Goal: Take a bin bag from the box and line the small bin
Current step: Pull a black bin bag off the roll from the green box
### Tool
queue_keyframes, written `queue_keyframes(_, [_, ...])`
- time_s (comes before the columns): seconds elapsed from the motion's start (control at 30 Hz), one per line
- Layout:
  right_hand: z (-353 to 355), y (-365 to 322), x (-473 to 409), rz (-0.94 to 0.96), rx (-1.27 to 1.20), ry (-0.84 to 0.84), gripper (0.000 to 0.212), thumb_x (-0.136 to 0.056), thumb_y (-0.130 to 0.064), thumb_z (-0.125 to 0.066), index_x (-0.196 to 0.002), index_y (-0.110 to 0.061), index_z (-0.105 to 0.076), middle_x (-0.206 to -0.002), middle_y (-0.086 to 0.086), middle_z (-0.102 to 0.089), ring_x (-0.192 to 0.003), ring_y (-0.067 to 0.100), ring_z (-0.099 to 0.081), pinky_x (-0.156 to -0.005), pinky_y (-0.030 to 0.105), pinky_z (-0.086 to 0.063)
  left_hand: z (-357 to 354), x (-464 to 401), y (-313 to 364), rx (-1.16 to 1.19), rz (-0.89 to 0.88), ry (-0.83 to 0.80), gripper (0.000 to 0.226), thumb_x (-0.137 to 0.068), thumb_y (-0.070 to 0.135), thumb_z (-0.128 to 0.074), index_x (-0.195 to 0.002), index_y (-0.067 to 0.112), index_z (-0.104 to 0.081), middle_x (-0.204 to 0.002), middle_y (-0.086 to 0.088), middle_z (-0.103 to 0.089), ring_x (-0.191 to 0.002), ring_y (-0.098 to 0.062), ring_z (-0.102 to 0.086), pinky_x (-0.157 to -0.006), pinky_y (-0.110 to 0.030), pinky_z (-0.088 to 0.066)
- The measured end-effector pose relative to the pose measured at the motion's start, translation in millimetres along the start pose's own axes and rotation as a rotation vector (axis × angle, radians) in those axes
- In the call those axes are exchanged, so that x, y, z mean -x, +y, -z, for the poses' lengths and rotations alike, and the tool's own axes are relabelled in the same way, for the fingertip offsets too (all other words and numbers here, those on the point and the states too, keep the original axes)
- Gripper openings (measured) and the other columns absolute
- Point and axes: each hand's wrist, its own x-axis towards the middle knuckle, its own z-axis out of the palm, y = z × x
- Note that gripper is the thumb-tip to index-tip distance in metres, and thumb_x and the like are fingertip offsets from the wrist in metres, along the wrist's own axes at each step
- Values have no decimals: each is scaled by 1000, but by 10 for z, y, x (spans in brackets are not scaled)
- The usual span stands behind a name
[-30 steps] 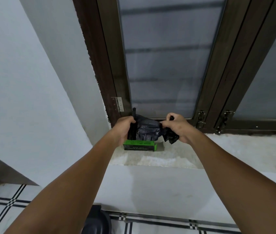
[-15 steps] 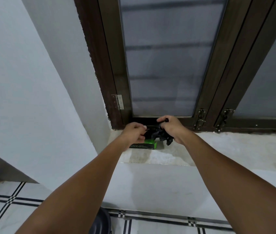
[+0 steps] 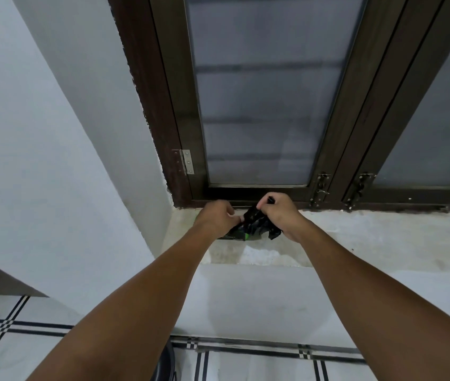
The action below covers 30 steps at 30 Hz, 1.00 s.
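Observation:
A small green box of bin bags lies on the pale stone windowsill, mostly hidden behind my hands. My right hand is closed around a crumpled black bin bag just above the box. My left hand pinches the bag's left edge, right next to the box top. At the bottom edge, between my forearms, a dark curved rim of the small bin shows on the floor.
A dark wooden window frame with frosted glass rises behind the sill, with metal latches at its base. A white wall stands at the left. White floor tiles with black lines lie below.
The bag was stretched wide between both hands above the box one second ago. Now it is bunched small in my right hand, and both hands have come close together, lower over the box.

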Motion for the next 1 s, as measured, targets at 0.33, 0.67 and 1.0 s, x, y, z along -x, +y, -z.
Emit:
queue_keyframes(0.33, [-49, 100, -33, -159, -419, 17, 29, -95, 5, -44, -85, -16, -61, -98, 15, -61, -91, 30, -59, -78, 43, -54, -141, -4, 100, -79, -128, -88, 48, -75, 35, -78, -120, 23, -68, -114, 1, -69, -100, -19, -63, -85, -35, -56])
queue_keyframes(0.67, [4, 223, -77, -321, -547, 148, 32, -95, 3, -35, -88, -17, -60, -103, 14, -62, -98, 33, -60, -96, 54, -53, -255, 14, 122, -346, -176, 125, 34, -86, 29, -66, -120, 25, -66, -118, -7, -57, -111, -29, -54, -83, -39, -51])
queue_keyframes(1.0, [295, 270, 14, -431, -936, 120, 15, -106, -13, -44, -107, -12, -59, -115, 18, -64, -103, 31, -65, -80, 43, -56, -389, 16, 372, 188, -64, 91, 25, -89, 41, -56, -91, 22, -72, -87, -4, -74, -78, -24, -69, -71, -38, -60])
